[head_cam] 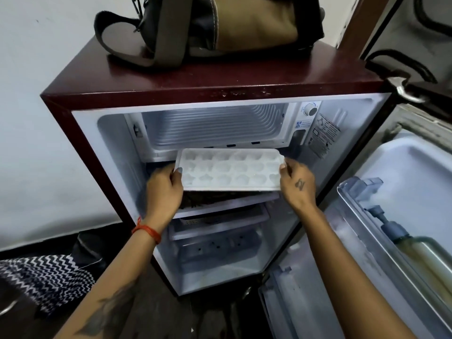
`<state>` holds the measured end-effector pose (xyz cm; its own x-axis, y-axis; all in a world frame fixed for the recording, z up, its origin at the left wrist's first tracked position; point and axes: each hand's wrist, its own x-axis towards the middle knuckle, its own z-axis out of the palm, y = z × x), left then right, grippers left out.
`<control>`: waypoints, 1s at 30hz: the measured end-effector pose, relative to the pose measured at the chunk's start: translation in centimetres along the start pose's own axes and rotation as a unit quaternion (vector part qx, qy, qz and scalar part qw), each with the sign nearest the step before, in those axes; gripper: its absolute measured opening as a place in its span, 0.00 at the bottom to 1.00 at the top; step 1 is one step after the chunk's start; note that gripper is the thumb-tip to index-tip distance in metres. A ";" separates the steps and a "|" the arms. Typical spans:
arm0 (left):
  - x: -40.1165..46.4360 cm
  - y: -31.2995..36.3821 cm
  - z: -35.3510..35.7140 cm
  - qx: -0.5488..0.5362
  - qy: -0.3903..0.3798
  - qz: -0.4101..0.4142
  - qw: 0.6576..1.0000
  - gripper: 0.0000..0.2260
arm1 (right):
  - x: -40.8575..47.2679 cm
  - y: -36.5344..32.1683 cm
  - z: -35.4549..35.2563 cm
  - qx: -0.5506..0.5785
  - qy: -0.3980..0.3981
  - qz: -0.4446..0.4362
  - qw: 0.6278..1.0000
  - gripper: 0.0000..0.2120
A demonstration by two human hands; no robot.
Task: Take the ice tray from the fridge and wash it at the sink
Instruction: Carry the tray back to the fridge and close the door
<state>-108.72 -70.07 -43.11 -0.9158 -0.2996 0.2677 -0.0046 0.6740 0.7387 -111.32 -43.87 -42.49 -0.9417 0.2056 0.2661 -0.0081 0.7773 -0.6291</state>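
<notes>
White plastic ice tray [230, 170], held level just in front of the freezer compartment [212, 128] of a small maroon fridge [220, 89], its far long edge at the compartment's lower lip. The tray's long axis is seen to run left to right, across the fridge opening, with the cavities facing up; whether they hold ice cannot be told. Each short end is gripped: the left hand [163, 189] is curled round the left end with the thumb on the rim, and the right hand [297, 184] pinches the right end, thumb on top. The hands are thus set apart by the tray's full length, and neither is clearly nearer. The tray hangs clear above a shelf [225, 206] bearing something dark. The withdrawal is judged to call for a straight pull toward the near side, kept level. The fridge door [391, 216] stands open at the right, with a bottle [415, 250] in its rack. A bag [212, 28] rests on the fridge top; a zigzag-patterned cloth [46, 277] lies at the near left. No sink is in view.
</notes>
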 end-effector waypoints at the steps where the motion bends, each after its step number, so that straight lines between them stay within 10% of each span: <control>1: 0.4 0.3 0.0 -0.008 0.003 0.000 1.000 0.13 | 0.7 -0.3 0.1 0.000 -0.003 -0.002 1.000 0.13; 19: 8.9 1.5 0.4 -0.205 0.011 -0.174 0.963 0.10 | 11.6 -3.7 4.4 0.050 -0.043 -0.013 0.998 0.15; 30: 10.9 0.3 2.1 -0.196 0.002 -0.112 0.974 0.18 | 15.4 -2.9 7.5 0.058 0.007 -0.062 0.996 0.13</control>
<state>-119.50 -71.70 -41.29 -0.9081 -0.4120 0.0750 -0.0490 0.2825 0.9580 -128.32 -47.41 -42.07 -0.9260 0.1215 0.3574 -0.1637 0.7237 -0.6704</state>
